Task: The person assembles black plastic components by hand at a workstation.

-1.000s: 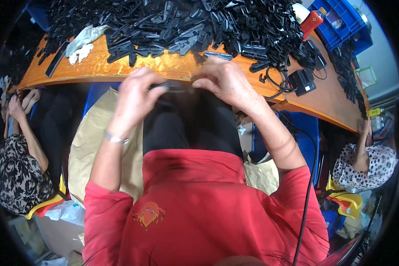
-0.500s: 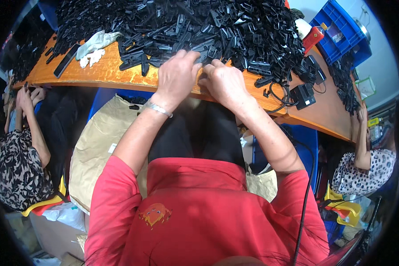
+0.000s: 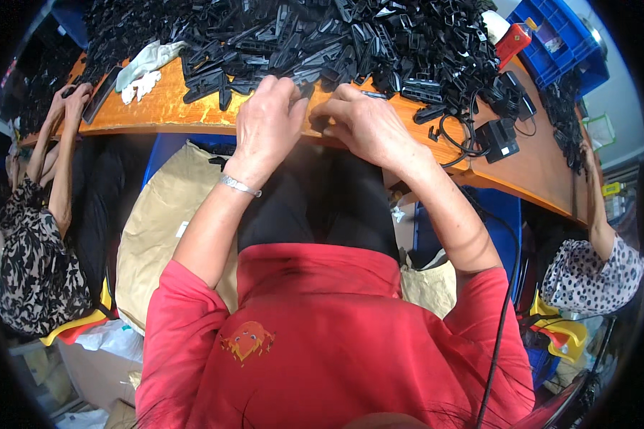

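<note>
Many black plastic parts lie heaped just beyond the fingers.

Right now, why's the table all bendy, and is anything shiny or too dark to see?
In the head view, the fisheye lens bows the table; the head view shows pale glints on the black parts and silvery bracelet; there too, the black trousers sink into shade, hiding detail.

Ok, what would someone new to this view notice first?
Probably the huge heap of black parts across the top of the view, piled on the orange-brown table, then the bright red shirt filling the lower middle. Between them, the left hand and right hand are close together at the table's near edge, fingers curled.
</note>
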{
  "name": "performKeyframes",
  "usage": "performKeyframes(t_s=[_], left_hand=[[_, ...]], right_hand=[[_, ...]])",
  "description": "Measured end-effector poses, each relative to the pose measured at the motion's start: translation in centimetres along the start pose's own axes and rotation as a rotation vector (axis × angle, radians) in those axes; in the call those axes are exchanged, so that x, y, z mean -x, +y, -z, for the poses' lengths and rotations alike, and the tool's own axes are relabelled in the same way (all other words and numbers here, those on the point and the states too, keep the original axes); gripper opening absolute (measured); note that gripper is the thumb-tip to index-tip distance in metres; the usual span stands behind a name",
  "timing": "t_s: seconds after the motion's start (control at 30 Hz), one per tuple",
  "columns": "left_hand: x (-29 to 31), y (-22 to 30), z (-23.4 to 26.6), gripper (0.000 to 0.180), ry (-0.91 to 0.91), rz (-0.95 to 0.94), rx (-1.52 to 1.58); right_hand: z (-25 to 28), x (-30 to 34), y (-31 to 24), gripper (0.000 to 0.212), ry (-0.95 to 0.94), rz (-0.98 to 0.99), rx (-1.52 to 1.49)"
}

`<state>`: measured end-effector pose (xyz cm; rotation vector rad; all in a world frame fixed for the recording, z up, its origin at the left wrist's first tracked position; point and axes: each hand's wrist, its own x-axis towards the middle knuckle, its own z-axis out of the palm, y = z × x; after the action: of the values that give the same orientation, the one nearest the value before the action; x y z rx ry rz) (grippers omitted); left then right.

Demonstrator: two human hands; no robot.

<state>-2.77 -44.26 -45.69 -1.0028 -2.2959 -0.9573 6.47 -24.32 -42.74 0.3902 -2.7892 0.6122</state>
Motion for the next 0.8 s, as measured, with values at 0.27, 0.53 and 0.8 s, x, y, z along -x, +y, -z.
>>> performKeyframes(t_s=[0.27,0.53,0.8], left_hand=[[0.3,1.4,2.6,0.026,-0.197,-0.017,-0.045],[0.3,0.1,3.3,0.029,-0.262,-0.225,-0.068],[1.3,-1.5,3.0,0.033,-0.179,-0.077,0.178]], right_hand=[[0.0,0.1,0.1,0.024,0.074,-0.026,0.040],[-0.7,1.4,0.3,0.029,0.238,-0.035,-0.003],[-1.4,0.7,-1.2,0.026,0.232,-0.079,-0.080]])
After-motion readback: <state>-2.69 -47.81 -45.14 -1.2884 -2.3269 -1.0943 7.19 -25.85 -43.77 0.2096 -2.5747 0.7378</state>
